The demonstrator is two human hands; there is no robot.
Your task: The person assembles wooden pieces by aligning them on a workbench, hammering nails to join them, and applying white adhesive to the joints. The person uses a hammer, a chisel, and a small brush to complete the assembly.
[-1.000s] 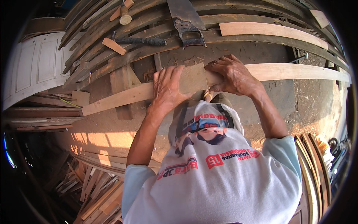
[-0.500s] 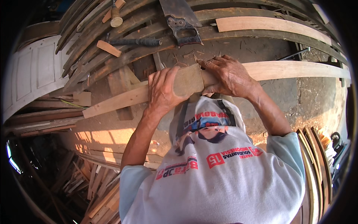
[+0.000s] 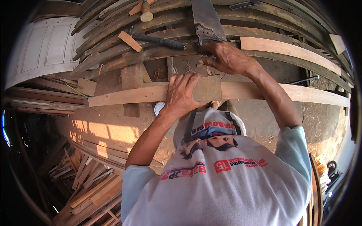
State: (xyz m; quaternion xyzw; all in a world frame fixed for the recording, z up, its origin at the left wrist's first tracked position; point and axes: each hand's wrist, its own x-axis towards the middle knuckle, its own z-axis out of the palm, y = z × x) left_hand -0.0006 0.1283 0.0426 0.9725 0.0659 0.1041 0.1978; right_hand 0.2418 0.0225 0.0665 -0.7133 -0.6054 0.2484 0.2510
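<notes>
A long pale plank (image 3: 128,95) runs from left to right in front of me. Over its middle lies a short, broader, browner wooden block (image 3: 208,89). My left hand (image 3: 183,93) is clamped around the block's left end and the plank, fingers over the far edge and thumb on the near side. Farther off, a handsaw (image 3: 206,19) rests on the dark slats, blade pointing away. My right hand (image 3: 228,58) is at its handle, with the thumb stretched apart from the fingers. The hand covers the lower handle, hiding some fingertips.
Dark slats (image 3: 158,53) carry a black-gripped tool (image 3: 160,40), a wooden-handled tool (image 3: 146,16), a small wood offcut (image 3: 130,41) and a pale board (image 3: 290,49). A white panelled door (image 3: 45,45) stands left. Scrap wood (image 3: 94,192) is piled at lower left.
My right hand has left the block and plank and moved away from me to the saw handle. My left hand still grips the block. The whole view has shifted somewhat.
</notes>
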